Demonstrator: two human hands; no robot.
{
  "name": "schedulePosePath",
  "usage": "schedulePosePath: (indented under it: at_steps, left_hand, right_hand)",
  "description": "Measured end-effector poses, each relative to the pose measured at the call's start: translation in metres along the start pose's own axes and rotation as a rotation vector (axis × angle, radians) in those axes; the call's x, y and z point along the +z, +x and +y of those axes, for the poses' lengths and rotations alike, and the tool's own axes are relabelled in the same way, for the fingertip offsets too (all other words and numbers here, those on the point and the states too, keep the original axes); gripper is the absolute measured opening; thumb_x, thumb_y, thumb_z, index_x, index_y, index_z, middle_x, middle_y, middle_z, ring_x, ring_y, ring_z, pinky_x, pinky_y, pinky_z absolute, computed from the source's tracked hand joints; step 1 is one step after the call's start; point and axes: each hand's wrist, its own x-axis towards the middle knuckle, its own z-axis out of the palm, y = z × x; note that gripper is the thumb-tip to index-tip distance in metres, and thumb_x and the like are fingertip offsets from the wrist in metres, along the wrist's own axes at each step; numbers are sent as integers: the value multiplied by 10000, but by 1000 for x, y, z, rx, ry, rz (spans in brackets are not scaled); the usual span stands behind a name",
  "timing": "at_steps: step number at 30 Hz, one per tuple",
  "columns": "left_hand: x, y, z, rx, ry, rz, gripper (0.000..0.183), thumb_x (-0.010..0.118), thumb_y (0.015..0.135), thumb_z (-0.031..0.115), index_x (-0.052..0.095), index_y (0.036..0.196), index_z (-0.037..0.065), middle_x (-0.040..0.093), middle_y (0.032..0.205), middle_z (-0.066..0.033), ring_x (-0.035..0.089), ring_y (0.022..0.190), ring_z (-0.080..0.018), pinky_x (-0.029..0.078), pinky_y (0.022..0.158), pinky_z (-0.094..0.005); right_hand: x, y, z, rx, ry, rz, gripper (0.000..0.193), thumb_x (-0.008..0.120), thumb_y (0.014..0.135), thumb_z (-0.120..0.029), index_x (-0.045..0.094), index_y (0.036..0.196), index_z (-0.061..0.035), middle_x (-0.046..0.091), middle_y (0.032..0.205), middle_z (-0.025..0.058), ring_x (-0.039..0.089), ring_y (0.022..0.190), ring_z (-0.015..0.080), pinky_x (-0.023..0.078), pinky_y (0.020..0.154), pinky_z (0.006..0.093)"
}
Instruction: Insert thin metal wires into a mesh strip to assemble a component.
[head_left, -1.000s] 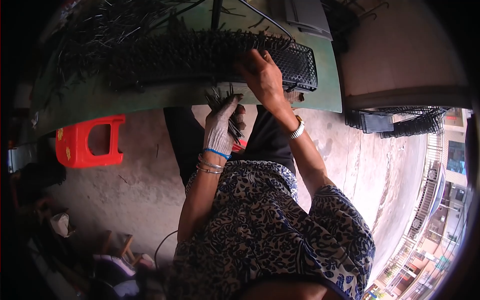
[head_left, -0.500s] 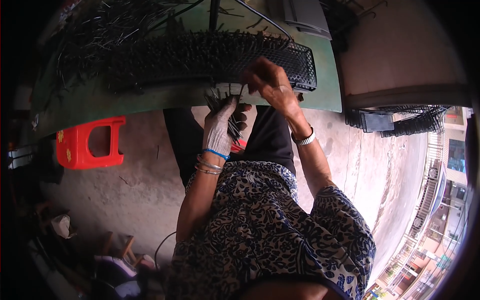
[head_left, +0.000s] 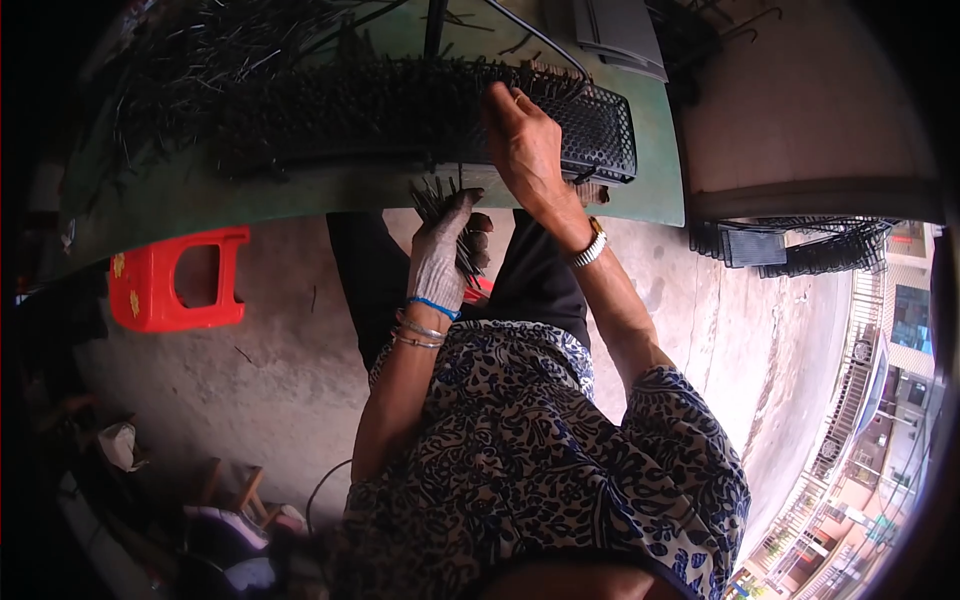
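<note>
A bundle of thin dark rods is gripped in my left hand, which wears a pale knitted glove with dark fingertips. The rods stick out above and below the fingers, just off the table's near edge. My right hand, bare, is over the right part of a long black perforated metal rack. Its fingers are closed and point toward the rack; what they hold, if anything, is hidden. Many similar rods stand packed in the rack's holes to the left, while the right end shows bare mesh.
Loose dark rods lie heaped on the green table at the back left. Grey flat panels sit at the back right. A red plastic stool stands left on the floor. Black mesh racks are at the right.
My right hand has moved up and away from the left hand, to over the rack, and its fingers have closed in. My left hand keeps its place with the bundle.
</note>
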Motion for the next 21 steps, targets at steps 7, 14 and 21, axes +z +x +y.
schedulePosePath:
  at_steps: [7, 14, 21]
  left_hand:
    - [3, -1, -2, 29, -26, -10, 259, 662, 911, 282, 686, 1057, 68, 617, 696, -32, 521, 470, -90, 428, 406, -237]
    - [10, -5, -2, 44, -34, 7, 252, 658, 906, 256, 696, 1031, 40, 634, 685, -43, 510, 457, -74, 396, 391, -213]
    - [6, -7, -1, 85, 62, -18, 257, 662, 904, 258, 688, 1035, 38, 647, 718, -51, 555, 511, -93, 449, 434, -226]
  right_hand:
    - [-6, 11, -4, 22, -91, -82, 120, 657, 837, -124, 626, 953, -119, 583, 894, 154, 615, 758, 359, 509, 618, 419]
    - [-3, 1, 6, 28, -110, -143, 167, 692, 837, -199, 652, 982, -128, 612, 869, 131, 630, 769, 300, 520, 646, 381]
    - [-39, -20, -14, 311, 371, -580, 196, 670, 878, -157, 659, 1030, -33, 664, 815, 98, 590, 658, 134, 484, 613, 282]
